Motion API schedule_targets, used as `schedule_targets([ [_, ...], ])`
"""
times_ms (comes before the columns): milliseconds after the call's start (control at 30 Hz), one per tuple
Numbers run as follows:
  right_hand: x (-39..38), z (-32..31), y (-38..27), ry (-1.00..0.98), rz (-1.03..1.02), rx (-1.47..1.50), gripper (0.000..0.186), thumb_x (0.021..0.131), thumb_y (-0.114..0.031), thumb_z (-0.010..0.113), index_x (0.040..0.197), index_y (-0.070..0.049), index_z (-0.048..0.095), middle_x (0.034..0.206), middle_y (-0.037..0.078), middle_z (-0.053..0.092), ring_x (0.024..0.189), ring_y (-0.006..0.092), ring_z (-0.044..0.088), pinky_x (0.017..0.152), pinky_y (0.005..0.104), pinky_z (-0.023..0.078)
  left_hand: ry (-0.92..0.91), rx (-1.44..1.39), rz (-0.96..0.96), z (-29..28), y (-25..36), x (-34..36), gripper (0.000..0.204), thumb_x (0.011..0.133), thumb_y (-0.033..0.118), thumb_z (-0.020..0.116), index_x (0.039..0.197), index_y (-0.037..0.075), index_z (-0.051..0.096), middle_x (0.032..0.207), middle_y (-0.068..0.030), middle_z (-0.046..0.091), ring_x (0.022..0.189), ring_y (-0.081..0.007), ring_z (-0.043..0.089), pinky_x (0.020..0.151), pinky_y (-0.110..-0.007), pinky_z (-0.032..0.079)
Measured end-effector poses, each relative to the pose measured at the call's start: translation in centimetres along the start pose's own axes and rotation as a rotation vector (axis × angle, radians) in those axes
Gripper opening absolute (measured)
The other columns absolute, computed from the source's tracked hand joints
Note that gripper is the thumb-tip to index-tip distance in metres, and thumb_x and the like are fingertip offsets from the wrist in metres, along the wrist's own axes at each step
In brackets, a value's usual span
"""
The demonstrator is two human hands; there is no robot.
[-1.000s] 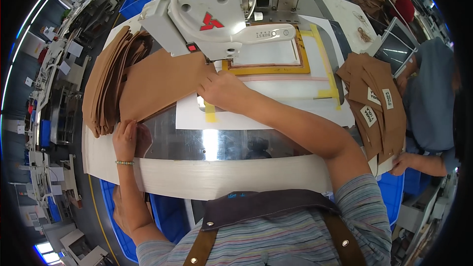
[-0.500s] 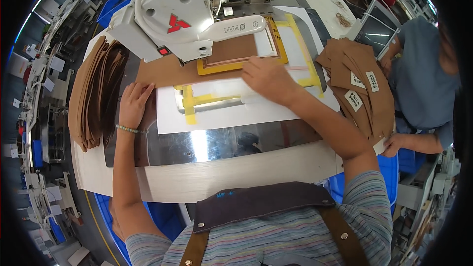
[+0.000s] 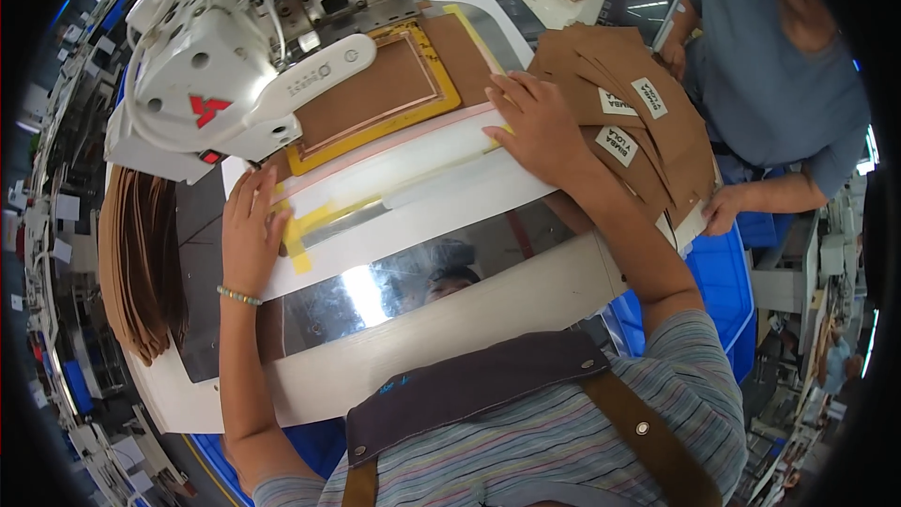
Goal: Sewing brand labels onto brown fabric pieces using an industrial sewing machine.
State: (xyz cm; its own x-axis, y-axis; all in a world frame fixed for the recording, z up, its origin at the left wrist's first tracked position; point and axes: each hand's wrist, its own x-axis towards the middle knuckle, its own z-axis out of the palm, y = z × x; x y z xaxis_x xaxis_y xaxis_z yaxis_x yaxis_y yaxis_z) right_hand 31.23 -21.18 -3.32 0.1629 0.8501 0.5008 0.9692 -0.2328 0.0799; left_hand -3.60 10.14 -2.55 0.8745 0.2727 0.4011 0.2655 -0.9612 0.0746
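A person's left hand (image 3: 251, 235) and right hand (image 3: 544, 127) rest with fingers extended and parted, unclenched. Between the two sets of fingers lies a brown sheet (image 3: 465, 61), under a yellow frame (image 3: 443, 75); brown labelled pieces (image 3: 690, 155) fan out right of the right fingers.

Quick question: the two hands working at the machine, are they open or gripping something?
Left hand: open, fingers extended near the brown sheet's left end.
Right hand: open, fingers spread at its right end.
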Motion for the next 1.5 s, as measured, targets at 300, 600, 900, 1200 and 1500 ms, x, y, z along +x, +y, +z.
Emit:
schedule_targets([
  [300, -1.1, -0.3, -0.4, -0.114, 0.134, 0.054, 0.053, 0.108, -0.045, 0.059, 0.142, -0.005, 0.068, 0.156, 0.015, 0.055, 0.152, 0.0341, 0.042, 0.123, 0.0554, 0.033, -0.053, -0.044, -0.091, -0.4, 0.8, -0.9, 0.048, 0.099, 0.016, 0.070, 0.145, 0.003, 0.065, 0.160, -0.0135, 0.056, 0.152, -0.0383, 0.046, 0.124, -0.048, 0.039],
  [600, -1.0, -0.3, 0.2, -0.149, 0.136, 0.163, 0.047, 0.108, -0.036, 0.061, 0.142, -0.004, 0.068, 0.158, 0.017, 0.055, 0.151, 0.0373, 0.044, 0.123, 0.0527, 0.034, 0.007, -0.070, -0.069, -0.9, 0.8, -1.0, 0.044, 0.094, 0.018, 0.077, 0.136, 0.006, 0.072, 0.154, -0.0127, 0.061, 0.143, -0.0373, 0.055, 0.116, -0.047, 0.046],
  [900, -0.9, -0.6, 0.1, -0.152, 0.181, 0.167, 0.048, 0.106, -0.035, 0.063, 0.140, -0.003, 0.069, 0.157, 0.018, 0.055, 0.151, 0.0379, 0.044, 0.121, 0.0533, 0.035, -0.054, -0.113, -0.105, -1.0, 0.0, -1.5, 0.040, 0.093, 0.018, 0.079, 0.132, 0.007, 0.076, 0.154, -0.0152, 0.060, 0.140, -0.0374, 0.058, 0.115, -0.046, 0.048],
  [1200, -1.1, 0.5, -0.9, -0.043, 0.216, 0.152, 0.047, 0.103, -0.037, 0.068, 0.134, -0.002, 0.071, 0.153, 0.018, 0.057, 0.149, 0.0371, 0.045, 0.122, 0.0541, 0.036, -0.095, -0.207, -0.139, -1.0, 0.0, -1.2, 0.039, 0.098, 0.003, 0.067, 0.137, 0.000, 0.071, 0.158, -0.0192, 0.057, 0.143, -0.0391, 0.056, 0.119, -0.047, 0.045],
  [1500, -3.5, -9.4, 7.3, 0.300, 0.600, -0.289, 0.018, 0.098, -0.022, 0.073, 0.108, -0.007, 0.076, 0.117, 0.009, 0.072, 0.115, 0.0334, 0.065, 0.095, 0.0467, 0.054, -0.086, -0.182, -0.097, -0.7, -0.7, -1.6, 0.041, 0.099, 0.003, 0.065, 0.140, 0.002, 0.070, 0.160, -0.0190, 0.055, 0.144, -0.0402, 0.055, 0.119, -0.047, 0.046],
])
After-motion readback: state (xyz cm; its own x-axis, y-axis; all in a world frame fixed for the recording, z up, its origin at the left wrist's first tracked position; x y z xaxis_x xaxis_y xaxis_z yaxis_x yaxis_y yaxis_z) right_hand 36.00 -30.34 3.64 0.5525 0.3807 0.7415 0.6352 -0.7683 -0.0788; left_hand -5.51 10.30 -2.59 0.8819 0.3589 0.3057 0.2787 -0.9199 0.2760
